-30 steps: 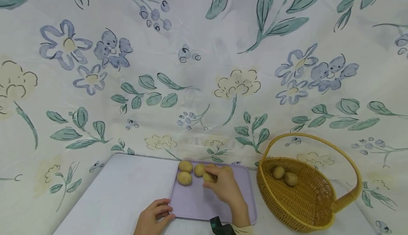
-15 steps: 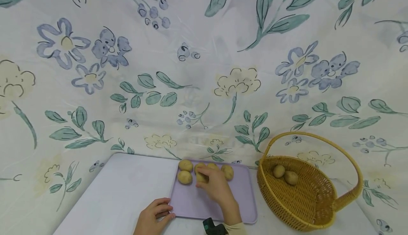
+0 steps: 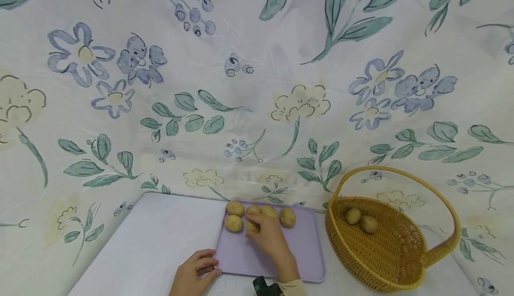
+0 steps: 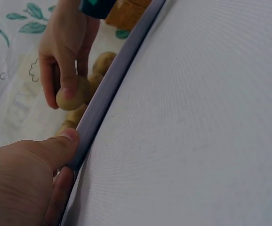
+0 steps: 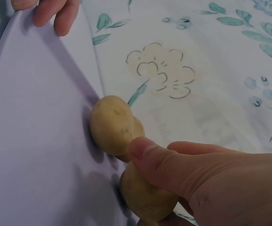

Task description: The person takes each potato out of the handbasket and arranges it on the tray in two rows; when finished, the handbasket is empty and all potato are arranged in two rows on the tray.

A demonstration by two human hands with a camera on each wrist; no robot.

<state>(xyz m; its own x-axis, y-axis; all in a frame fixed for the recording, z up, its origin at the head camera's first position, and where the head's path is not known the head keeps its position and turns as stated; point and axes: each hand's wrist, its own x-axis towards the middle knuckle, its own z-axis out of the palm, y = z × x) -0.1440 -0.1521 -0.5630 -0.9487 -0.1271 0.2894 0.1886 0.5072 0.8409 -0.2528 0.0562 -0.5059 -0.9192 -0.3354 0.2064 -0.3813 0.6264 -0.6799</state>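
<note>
My right hand (image 3: 270, 238) pinches a potato (image 5: 148, 197) between thumb and fingers, over the lilac tray (image 3: 245, 258). In the head view this potato sits right of a near-left potato (image 3: 234, 223) and in front of the back row, its right side hidden by my fingers. The row runs from a back-left potato (image 3: 234, 208) to a right-hand potato (image 3: 287, 217). My left hand (image 3: 194, 271) grips the tray's front left corner; its thumb (image 4: 65, 143) lies along the rim in the left wrist view.
Right of the tray stands a wicker basket (image 3: 345, 253) with a tall arched handle, holding a rear potato (image 3: 353, 215) and a second potato (image 3: 368, 224). A white table (image 3: 172, 229) extends to the left. Behind it hangs a flower-patterned cloth (image 3: 249, 108).
My right hand has moved left across the tray with the potato, uncovering the right-hand potato of the back row. My left hand has stayed at the tray corner.
</note>
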